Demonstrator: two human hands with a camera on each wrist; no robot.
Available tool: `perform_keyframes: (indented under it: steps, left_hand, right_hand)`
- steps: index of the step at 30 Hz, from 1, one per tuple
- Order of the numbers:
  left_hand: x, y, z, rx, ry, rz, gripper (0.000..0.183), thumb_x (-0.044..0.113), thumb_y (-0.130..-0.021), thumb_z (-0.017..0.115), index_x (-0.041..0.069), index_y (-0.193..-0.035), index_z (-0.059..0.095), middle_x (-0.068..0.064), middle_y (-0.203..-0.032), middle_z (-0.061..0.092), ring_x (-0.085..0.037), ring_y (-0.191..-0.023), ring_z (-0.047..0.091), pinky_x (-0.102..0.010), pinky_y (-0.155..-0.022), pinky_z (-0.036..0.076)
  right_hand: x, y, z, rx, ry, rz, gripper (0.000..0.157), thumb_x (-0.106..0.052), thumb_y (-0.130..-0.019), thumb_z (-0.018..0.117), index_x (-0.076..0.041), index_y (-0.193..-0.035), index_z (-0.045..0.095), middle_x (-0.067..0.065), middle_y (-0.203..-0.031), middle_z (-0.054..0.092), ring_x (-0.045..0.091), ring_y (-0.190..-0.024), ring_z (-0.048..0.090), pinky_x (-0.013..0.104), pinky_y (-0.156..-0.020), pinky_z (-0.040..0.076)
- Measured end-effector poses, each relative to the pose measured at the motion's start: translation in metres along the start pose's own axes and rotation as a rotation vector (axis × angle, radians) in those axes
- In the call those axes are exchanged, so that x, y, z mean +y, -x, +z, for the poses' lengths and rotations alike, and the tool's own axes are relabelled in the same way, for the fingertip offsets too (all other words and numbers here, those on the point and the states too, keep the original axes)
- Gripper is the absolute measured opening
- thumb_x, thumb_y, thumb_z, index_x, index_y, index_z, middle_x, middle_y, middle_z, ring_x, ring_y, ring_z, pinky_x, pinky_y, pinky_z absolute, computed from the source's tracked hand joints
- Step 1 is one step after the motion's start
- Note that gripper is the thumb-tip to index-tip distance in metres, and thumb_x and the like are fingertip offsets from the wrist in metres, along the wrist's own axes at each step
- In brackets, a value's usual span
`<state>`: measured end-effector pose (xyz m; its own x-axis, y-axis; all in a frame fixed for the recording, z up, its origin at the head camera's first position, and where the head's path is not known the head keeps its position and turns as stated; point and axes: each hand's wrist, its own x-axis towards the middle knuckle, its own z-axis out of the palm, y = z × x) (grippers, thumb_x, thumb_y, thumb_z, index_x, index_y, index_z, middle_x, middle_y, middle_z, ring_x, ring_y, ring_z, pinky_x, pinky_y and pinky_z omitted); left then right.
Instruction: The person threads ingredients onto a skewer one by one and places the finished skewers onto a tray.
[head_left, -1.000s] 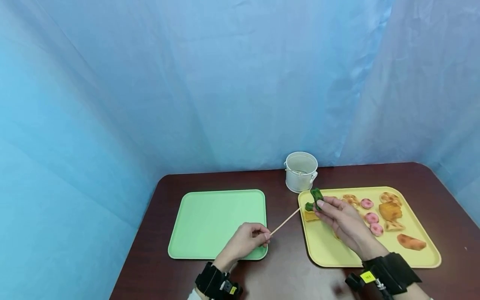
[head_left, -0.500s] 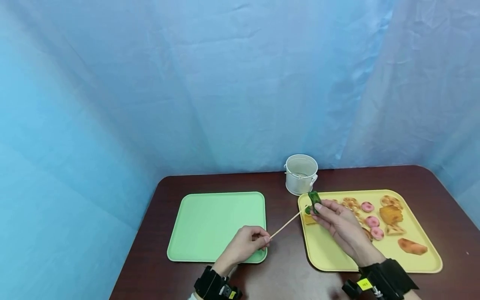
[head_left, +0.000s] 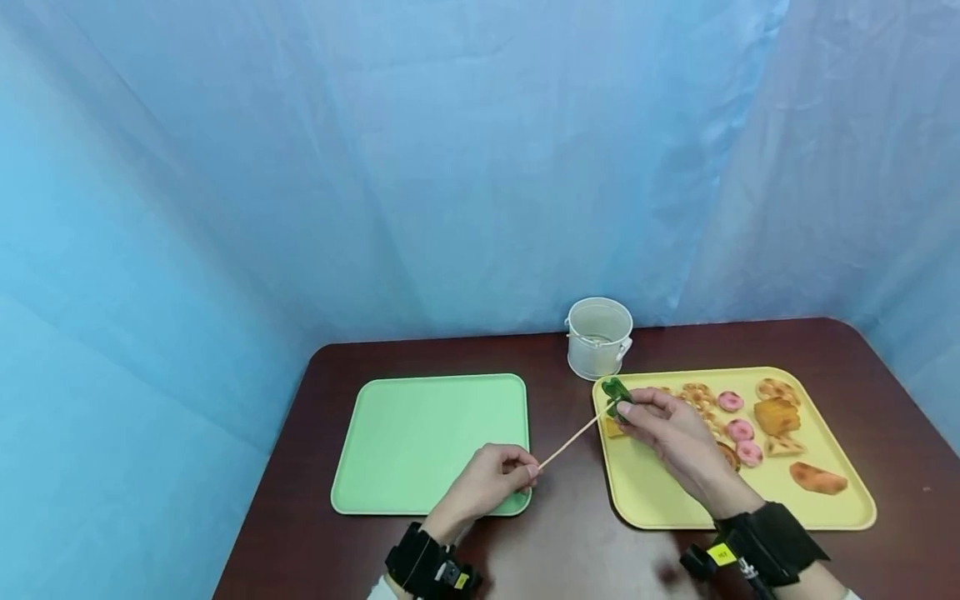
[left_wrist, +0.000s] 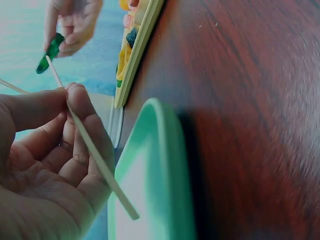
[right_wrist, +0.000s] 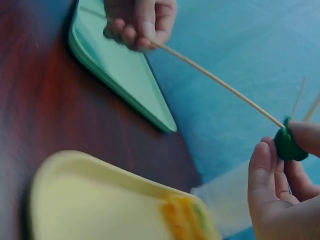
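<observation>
Since a second ago, the dark green piece (head_left: pixel 617 390) has shifted left in the right hand (head_left: pixel 678 442), onto the tip of the thin wooden skewer (head_left: pixel 576 436); the left hand (head_left: pixel 487 479) has stayed almost where it was.

At the far left, blue cloth (head_left: pixel 225 208) hangs behind the dark brown table (head_left: pixel 555 533). Next comes the pale green tray (head_left: pixel 427 442), flat on the tabletop, with the left hand over its near right corner. That hand pinches the skewer between thumb and forefinger; in the left wrist view the rear end pokes out past the fingers. From there the skewer slants up and rightward across the gap between the two trays.

Farther back, a whitish bucket (head_left: pixel 597 340) stands upright just beyond the yellow tray's (head_left: pixel 660 504) far left corner. Over that corner, the right hand pinches the green piece between thumb and fingers, holding it in the air at the skewer's tip. Whether the tip pierces it or only touches, I cannot tell.

Beneath those fingers, a yellow chunk (head_left: pixel 612 428) lies on the yellow tray. Farther right on it are pink rings (head_left: pixel 740 430), then a golden piece (head_left: pixel 777 415) and, nearer the front, a long brown piece (head_left: pixel 817 479).
</observation>
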<state>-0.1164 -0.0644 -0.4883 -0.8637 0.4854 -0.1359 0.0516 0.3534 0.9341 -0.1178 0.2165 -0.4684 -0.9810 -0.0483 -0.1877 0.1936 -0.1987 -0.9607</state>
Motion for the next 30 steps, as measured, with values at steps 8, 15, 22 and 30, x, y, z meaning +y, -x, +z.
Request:
perform_keyframes:
  steps: [8, 15, 22, 30]
  left_hand:
    - [0.007, 0.0, 0.006, 0.024, 0.034, 0.021, 0.021, 0.019, -0.096, 0.057, 0.002, -0.097, 0.069, -0.018, -0.076, 0.062, -0.011, -0.055, 0.051, -0.02, -0.049, 0.039]
    - [0.008, -0.002, 0.009, 0.083, 0.017, 0.063, 0.023, 0.023, -0.097, 0.057, 0.004, -0.098, 0.069, -0.016, -0.078, 0.064, -0.025, -0.059, 0.056, -0.02, -0.052, 0.041]
    - [0.015, -0.009, 0.02, 0.16, 0.061, 0.059, 0.021, 0.023, -0.094, 0.061, 0.004, -0.097, 0.07, -0.002, -0.074, 0.062, -0.018, -0.062, 0.055, -0.021, -0.057, 0.042]
    - [0.016, -0.012, 0.028, 0.205, 0.066, 0.045, 0.017, 0.02, -0.091, 0.064, 0.005, -0.092, 0.072, 0.007, -0.068, 0.057, -0.004, -0.052, 0.045, -0.018, -0.049, 0.037]
  right_hand:
    - [-0.008, 0.003, 0.006, 0.032, 0.182, -0.021, 0.055, -0.025, -0.089, 0.069, 0.009, -0.124, 0.044, 0.008, -0.1, 0.063, 0.013, -0.089, 0.066, 0.03, -0.083, 0.052]
    - [-0.008, 0.0, 0.007, 0.03, 0.159, -0.026, 0.048, -0.021, -0.088, 0.07, 0.008, -0.118, 0.047, 0.01, -0.097, 0.066, 0.014, -0.086, 0.067, 0.031, -0.08, 0.053]
    - [-0.009, -0.001, 0.005, 0.018, 0.194, -0.053, 0.049, -0.029, -0.092, 0.064, 0.01, -0.118, 0.05, 0.01, -0.101, 0.065, 0.017, -0.09, 0.066, 0.033, -0.082, 0.053]
    - [-0.007, 0.0, 0.007, 0.034, 0.252, -0.032, 0.052, -0.035, -0.091, 0.064, 0.009, -0.117, 0.055, 0.002, -0.101, 0.065, 0.018, -0.092, 0.065, 0.033, -0.083, 0.053]
